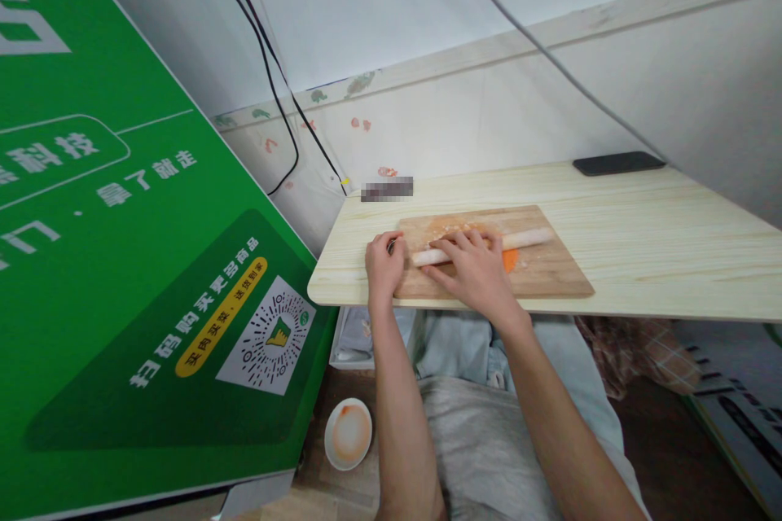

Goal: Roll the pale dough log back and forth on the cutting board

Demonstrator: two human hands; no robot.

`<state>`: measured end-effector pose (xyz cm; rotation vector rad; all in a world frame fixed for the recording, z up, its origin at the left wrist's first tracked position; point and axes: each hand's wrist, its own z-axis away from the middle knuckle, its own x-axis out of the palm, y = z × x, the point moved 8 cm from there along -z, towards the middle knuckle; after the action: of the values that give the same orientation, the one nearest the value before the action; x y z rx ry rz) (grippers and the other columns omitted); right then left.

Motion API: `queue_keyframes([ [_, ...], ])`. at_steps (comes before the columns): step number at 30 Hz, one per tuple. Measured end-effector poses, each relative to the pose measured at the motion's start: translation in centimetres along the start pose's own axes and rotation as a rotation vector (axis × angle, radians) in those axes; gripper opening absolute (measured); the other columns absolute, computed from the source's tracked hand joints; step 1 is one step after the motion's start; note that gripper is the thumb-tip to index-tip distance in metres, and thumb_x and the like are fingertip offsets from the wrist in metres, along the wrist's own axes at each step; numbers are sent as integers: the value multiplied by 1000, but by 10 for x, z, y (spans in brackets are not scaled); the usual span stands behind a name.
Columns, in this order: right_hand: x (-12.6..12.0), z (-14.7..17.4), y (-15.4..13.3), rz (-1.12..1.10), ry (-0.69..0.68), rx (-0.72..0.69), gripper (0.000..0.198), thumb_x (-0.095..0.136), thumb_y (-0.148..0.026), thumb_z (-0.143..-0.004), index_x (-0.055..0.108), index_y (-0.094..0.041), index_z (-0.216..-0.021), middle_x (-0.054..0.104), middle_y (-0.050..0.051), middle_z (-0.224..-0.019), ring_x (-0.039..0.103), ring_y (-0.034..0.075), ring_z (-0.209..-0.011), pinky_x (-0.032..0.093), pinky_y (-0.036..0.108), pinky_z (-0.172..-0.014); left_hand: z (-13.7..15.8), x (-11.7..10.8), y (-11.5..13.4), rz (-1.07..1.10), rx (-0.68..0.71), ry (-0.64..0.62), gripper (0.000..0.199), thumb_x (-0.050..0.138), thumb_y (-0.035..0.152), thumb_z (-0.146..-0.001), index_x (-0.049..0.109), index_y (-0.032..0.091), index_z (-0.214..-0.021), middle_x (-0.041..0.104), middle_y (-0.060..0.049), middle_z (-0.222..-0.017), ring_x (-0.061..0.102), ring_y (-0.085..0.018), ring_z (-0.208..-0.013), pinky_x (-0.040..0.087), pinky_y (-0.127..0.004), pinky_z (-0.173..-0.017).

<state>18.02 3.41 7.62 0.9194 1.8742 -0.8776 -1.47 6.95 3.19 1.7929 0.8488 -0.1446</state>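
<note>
A wooden cutting board lies near the front edge of the table. Across it rests a long, pale, slim rod that looks like a rolling pin, its left end slightly narrower. My right hand lies over the rod's middle, fingers on its far side and thumb on the near side. A flat orange piece sticks out from under the rod, and orange and whitish smears mark the board behind it. At the board's left edge, my left hand is curled around something small and dark that I cannot make out.
On the pale table, a black phone-like slab lies at the back right. A blurred-out item sits at the back left. A large green sign stands at left. Below is a white bowl with orange residue. Cables hang by the wall.
</note>
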Motion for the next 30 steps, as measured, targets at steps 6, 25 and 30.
queue_keyframes([
  [6, 1, 2, 2, -9, -11, -4, 40, 73, -52, -107, 77, -24, -136, 76, 9, -140, 61, 36, -131, 30, 55, -116, 0, 1, -2, 4, -2, -7, 21, 62, 16, -102, 82, 21, -107, 84, -9, -115, 76, -27, -111, 59, -41, -106],
  [25, 2, 4, 2, -32, -15, -25, 48, 59, -56, -113, 73, -23, -144, 67, 13, -158, 48, 35, -157, 24, 59, -130, 0, -1, 1, -13, -15, -7, 21, 62, 15, -101, 81, 22, -105, 83, -9, -114, 77, -26, -110, 59, -41, -106],
  [30, 3, 12, 5, -33, -147, -32, 57, 57, -58, -113, 65, -23, -157, 58, 16, -167, 43, 38, -163, 25, 65, -132, 1, 0, 1, -4, -5, -14, 22, 61, 16, -103, 81, 21, -108, 83, -9, -116, 76, -26, -113, 59, -40, -107],
])
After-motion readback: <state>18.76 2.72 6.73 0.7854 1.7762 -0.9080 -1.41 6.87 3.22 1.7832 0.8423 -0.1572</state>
